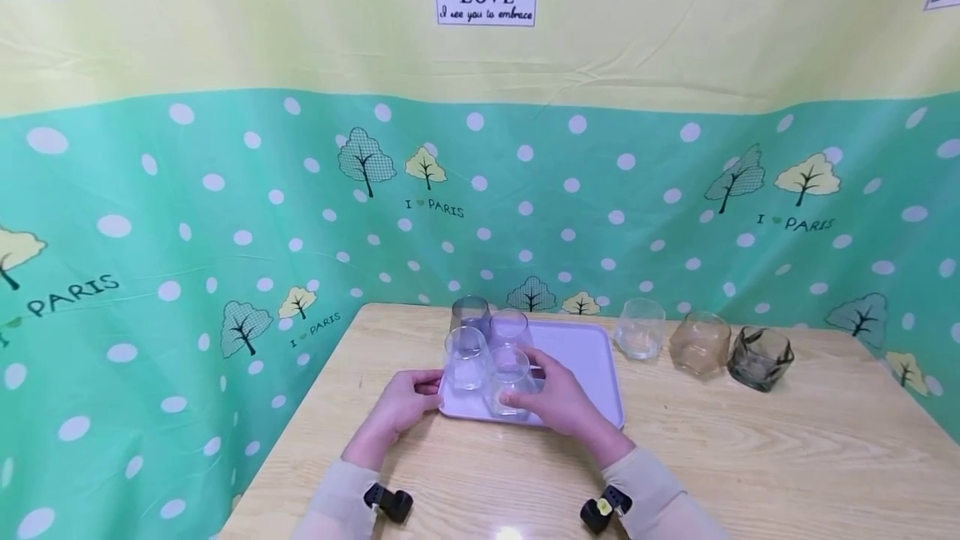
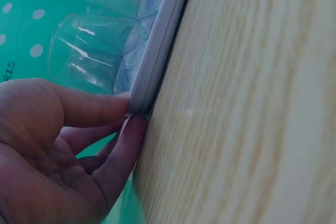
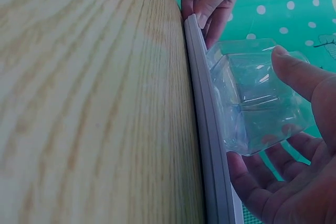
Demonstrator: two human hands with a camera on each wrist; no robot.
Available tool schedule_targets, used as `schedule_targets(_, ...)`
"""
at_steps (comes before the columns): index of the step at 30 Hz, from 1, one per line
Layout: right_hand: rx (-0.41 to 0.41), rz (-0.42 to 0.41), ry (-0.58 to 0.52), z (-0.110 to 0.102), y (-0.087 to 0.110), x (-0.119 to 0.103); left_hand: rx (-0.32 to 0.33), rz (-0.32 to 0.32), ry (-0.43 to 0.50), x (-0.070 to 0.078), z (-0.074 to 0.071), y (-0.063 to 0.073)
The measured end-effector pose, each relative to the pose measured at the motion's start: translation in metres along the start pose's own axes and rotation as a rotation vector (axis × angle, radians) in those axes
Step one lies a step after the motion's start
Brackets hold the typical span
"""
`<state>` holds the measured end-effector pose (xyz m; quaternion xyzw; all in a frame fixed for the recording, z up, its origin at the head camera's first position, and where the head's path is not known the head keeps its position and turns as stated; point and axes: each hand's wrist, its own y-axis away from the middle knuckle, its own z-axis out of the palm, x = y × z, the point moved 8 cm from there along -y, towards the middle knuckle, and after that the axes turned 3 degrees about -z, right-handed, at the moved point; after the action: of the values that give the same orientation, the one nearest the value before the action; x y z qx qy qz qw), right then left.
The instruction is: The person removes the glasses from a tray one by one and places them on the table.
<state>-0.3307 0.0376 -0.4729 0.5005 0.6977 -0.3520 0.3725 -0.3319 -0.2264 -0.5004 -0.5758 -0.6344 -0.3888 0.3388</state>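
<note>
Left hand [image 1: 405, 400] pinches lilac tray [image 1: 581, 357] near corner; right hand [image 1: 561, 397], widely curved, grips clear glass [image 1: 508, 369].

Yellow-over-green dotted fabric backdrop [image 1: 540, 140] behind and left of a pale wood-grain table [image 1: 742, 461].

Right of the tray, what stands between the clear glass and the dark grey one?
In the head view, an amber glass stands between the clear glass and dark grey glass.
</note>
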Motion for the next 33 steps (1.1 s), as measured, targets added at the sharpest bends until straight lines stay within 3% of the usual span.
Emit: schedule_targets(33, -0.002, 0.026, -0.08, 0.0024, 0.0008, 0.0023, 0.008, 0.004, 0.005, 0.0002, 0.0, -0.0002)
